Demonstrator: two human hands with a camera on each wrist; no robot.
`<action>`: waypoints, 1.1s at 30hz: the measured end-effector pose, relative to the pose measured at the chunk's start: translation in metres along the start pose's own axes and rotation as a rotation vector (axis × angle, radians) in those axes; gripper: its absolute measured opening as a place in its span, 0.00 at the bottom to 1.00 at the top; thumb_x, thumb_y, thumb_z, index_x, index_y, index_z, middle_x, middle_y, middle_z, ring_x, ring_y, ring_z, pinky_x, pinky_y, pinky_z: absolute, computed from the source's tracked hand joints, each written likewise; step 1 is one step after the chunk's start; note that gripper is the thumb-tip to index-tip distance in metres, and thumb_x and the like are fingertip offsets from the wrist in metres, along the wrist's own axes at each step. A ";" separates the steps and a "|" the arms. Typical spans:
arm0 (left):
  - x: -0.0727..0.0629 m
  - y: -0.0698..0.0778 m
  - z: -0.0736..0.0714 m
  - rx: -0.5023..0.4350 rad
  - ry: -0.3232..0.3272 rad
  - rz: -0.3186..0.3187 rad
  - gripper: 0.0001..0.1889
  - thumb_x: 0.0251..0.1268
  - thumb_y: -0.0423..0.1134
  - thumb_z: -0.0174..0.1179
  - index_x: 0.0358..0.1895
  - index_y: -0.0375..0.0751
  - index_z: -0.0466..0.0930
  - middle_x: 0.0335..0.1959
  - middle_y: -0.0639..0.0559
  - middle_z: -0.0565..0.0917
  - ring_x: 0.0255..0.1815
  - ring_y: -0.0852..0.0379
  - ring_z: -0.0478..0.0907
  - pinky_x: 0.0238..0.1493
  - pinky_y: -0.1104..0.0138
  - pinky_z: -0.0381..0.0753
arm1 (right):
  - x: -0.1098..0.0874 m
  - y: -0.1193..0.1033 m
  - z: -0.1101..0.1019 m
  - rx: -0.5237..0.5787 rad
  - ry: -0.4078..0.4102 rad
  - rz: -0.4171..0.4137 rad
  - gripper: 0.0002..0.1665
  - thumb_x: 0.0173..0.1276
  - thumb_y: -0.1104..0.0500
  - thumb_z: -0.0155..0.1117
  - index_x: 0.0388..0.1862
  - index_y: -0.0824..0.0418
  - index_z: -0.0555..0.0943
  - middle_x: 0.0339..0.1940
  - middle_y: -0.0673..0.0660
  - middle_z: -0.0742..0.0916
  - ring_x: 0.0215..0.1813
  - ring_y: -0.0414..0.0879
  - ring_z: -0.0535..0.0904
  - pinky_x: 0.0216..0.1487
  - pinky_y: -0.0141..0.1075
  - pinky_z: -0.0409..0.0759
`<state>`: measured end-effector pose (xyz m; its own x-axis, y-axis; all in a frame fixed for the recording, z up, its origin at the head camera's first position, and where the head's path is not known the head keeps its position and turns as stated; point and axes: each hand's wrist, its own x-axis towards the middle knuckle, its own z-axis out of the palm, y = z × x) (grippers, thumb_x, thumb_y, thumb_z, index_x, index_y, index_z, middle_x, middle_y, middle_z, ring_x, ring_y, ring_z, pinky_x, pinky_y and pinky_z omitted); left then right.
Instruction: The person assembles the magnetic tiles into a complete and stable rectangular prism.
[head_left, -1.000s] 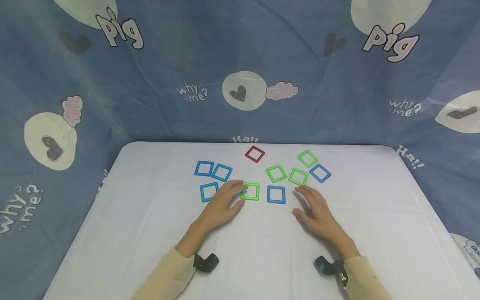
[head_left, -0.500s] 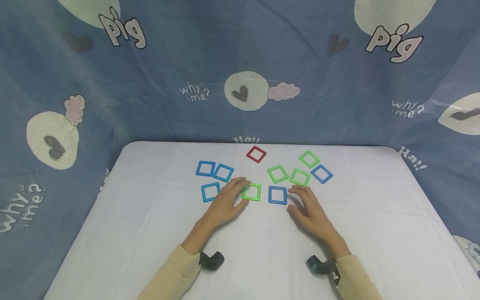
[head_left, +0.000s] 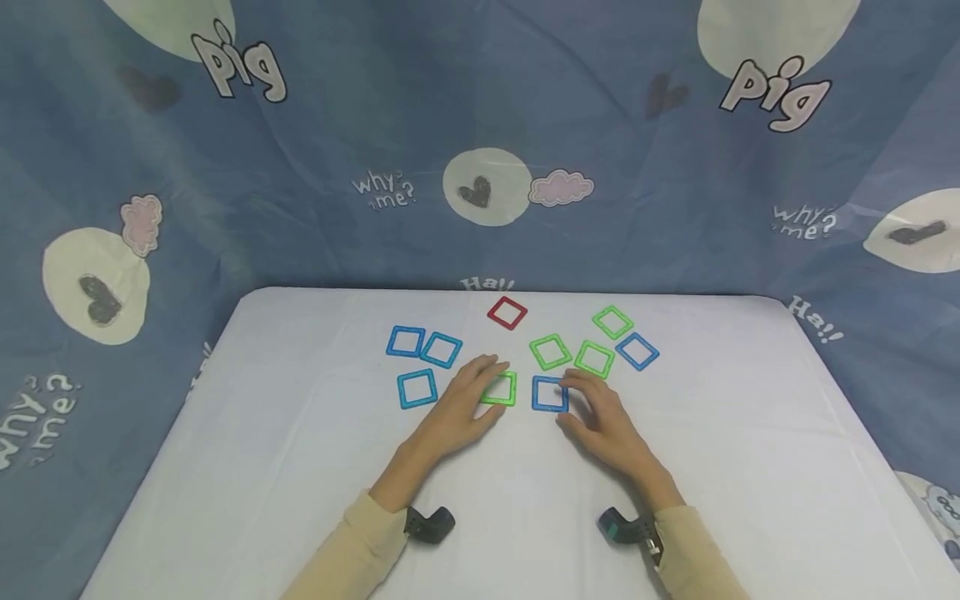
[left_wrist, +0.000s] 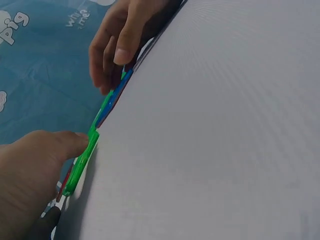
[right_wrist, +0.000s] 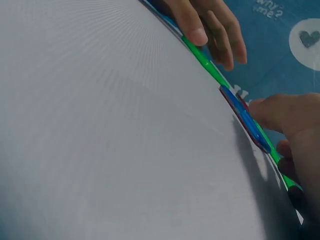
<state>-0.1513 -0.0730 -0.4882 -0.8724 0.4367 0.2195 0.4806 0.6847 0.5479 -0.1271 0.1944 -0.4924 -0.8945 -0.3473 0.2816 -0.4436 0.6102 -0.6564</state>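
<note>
Two spread loosely: your left hand [head_left: 457, 412], your right hand [head_left: 606, 425]
Nearest green frame [head_left: 513, 389]: likely light, stiff; pinch opposite sides
Nearest blue frame [head_left: 549, 408]: probably alike; pinch its rim

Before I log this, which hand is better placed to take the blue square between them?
Probably the right hand: it spans the right side of the blue square; the left hand spans a green square.

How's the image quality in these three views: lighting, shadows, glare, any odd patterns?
Head: bright, fairly even light, soft shadow near the right hand; left wrist: dimmer, shadow beside the bright green square plastic frame, fine radiating lines on the white cloth tabletop; right wrist: also dim, dark shadow by the blue square plastic frame, similar lines; no strong glare in any.
</note>
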 end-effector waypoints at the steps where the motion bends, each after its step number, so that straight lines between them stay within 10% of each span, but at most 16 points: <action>1: 0.001 0.000 0.001 0.002 0.001 0.003 0.31 0.64 0.47 0.59 0.70 0.54 0.61 0.72 0.50 0.61 0.75 0.52 0.55 0.73 0.56 0.61 | 0.000 0.000 0.001 -0.007 0.000 0.000 0.29 0.63 0.52 0.65 0.62 0.50 0.70 0.69 0.54 0.71 0.73 0.53 0.61 0.72 0.56 0.56; 33: 0.003 0.003 0.009 0.078 -0.016 -0.028 0.27 0.65 0.47 0.58 0.67 0.56 0.64 0.69 0.55 0.67 0.73 0.54 0.59 0.74 0.56 0.58 | 0.003 0.002 0.004 -0.075 0.019 0.010 0.30 0.62 0.55 0.66 0.63 0.52 0.69 0.64 0.50 0.76 0.70 0.48 0.67 0.73 0.47 0.60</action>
<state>-0.1515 -0.0649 -0.4935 -0.8844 0.4257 0.1916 0.4620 0.7398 0.4891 -0.1299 0.1914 -0.4959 -0.8996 -0.3274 0.2891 -0.4367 0.6655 -0.6052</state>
